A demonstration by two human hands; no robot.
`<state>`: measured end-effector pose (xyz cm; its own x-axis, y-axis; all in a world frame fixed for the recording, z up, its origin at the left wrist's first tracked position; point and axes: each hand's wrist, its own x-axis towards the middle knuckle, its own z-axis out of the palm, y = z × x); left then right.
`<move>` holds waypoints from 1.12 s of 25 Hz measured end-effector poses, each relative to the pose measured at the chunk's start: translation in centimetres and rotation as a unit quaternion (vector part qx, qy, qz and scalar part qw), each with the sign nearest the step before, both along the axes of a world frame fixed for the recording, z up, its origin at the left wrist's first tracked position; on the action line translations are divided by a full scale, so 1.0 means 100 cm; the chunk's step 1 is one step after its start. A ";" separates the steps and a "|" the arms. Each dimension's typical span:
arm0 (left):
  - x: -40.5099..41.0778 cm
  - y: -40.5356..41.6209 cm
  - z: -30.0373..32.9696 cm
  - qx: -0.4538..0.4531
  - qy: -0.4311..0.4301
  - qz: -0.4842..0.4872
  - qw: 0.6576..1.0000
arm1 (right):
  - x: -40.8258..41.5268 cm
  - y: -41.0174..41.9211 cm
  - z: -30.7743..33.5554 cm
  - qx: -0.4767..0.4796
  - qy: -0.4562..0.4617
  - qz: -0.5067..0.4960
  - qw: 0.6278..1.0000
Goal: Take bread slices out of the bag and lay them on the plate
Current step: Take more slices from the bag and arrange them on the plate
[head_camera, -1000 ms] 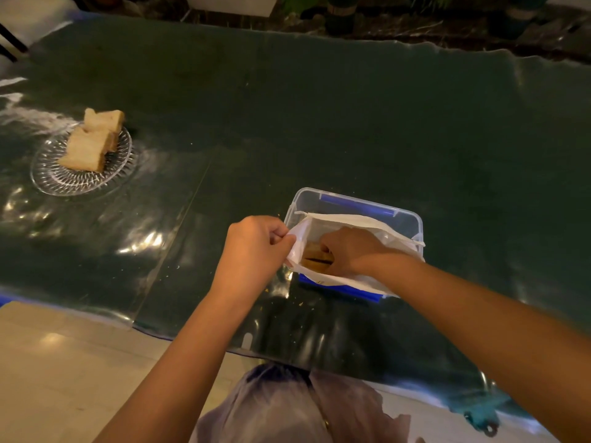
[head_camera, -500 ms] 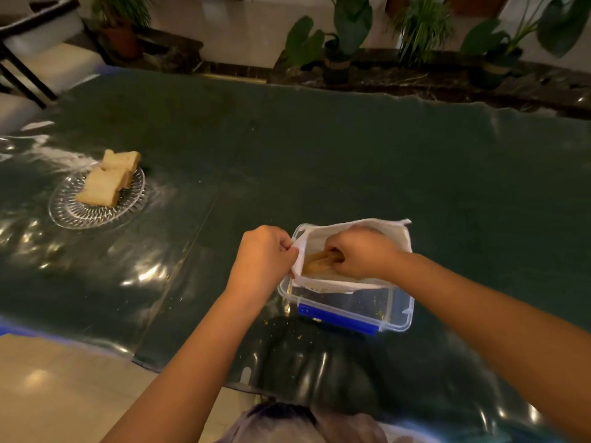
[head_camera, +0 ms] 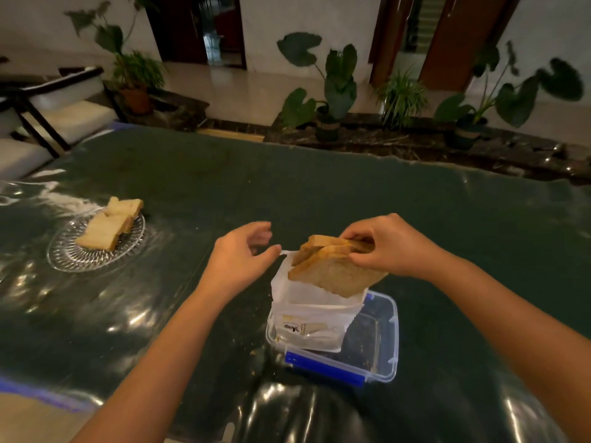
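head view. the right hand (head_camera: 388, 247) pinches two bread slices (head_camera: 332, 266) together at their upper edge, thumb on the near face and fingers on the far crust. the slices hang directly above the mouth of the bag (head_camera: 311, 314), their lower corner at or just inside its opening. the bag stands upright in the left part of the clear container (head_camera: 382, 343), which rests on the table (head_camera: 319, 193).

the left hand (head_camera: 243, 254) is spread and holds nothing; its fingertips sit just left of the bag's top edge, and contact with it cannot be confirmed.

handling, as judged: the slices are light, soft and easily crushed or torn. grip the crust edge, not the crumb, with low pressure; two slices may slide apart.

orientation: the broad faces are near vertical and tilted toward the camera. the long axis slopes from upper left down to lower right.

the plate (head_camera: 67, 260) lies well left of the bag and already carries slices on plate (head_camera: 108, 225).
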<state>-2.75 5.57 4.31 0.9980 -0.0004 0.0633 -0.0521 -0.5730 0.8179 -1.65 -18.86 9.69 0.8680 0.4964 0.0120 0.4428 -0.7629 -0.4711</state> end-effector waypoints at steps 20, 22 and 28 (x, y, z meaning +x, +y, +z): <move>0.003 0.073 0.061 -0.327 -0.108 0.030 0.938 | 0.042 0.113 0.014 0.500 0.193 0.010 0.844; -0.005 0.111 0.057 -0.331 -0.097 0.045 0.938 | 0.039 0.153 0.013 0.504 0.183 0.009 0.844; -0.029 0.247 0.034 -0.332 -0.070 0.089 0.936 | 0.017 0.297 -0.014 0.490 0.160 -0.036 0.856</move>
